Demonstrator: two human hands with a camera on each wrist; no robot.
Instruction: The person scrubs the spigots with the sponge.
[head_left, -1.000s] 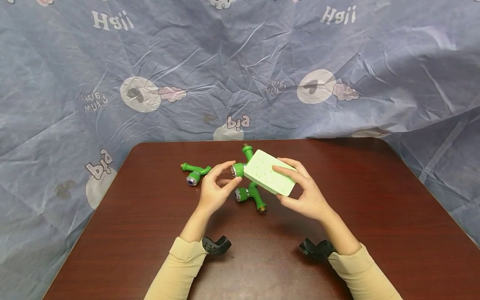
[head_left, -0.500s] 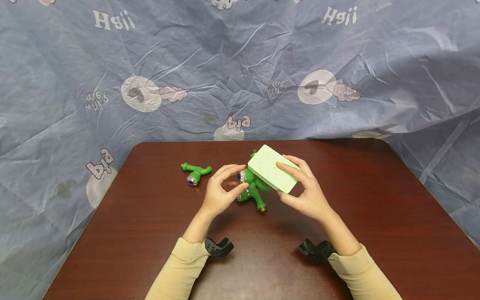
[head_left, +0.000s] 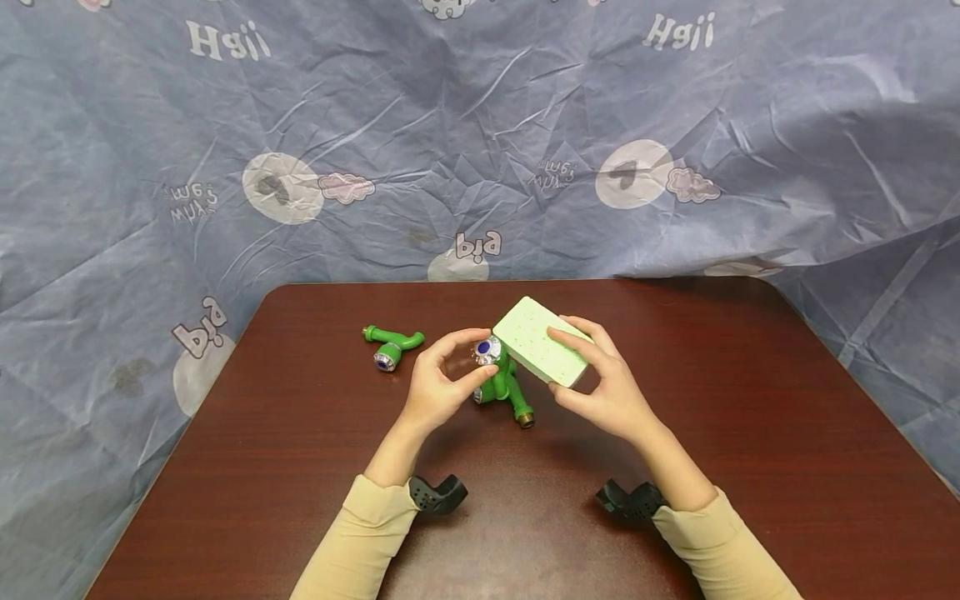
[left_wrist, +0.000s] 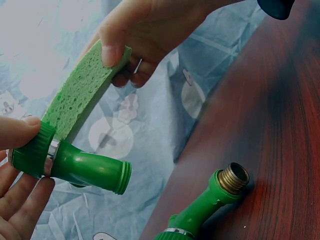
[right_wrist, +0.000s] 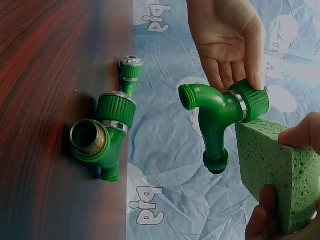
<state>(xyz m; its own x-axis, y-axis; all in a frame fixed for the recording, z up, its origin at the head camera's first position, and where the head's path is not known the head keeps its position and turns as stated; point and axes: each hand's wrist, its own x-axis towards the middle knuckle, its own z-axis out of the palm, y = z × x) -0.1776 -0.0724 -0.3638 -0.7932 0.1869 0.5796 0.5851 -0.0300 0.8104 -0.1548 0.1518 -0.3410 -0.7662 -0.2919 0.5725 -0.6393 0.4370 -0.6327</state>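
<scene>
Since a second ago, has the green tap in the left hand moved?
Yes. The held tap has lifted and turned, its knob now facing the camera, above the tap lying on the table.

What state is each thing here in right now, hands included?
Left hand: grips a green tap by its knob end, lifted off the table.
Held green tap: in the air, touching the sponge.
Right hand: holds the sponge against the held tap.
Sponge: lifted, tilted.
Second tap: lying on the table, untouched.
Third tap: lying on the table, apart from the hands.
</scene>
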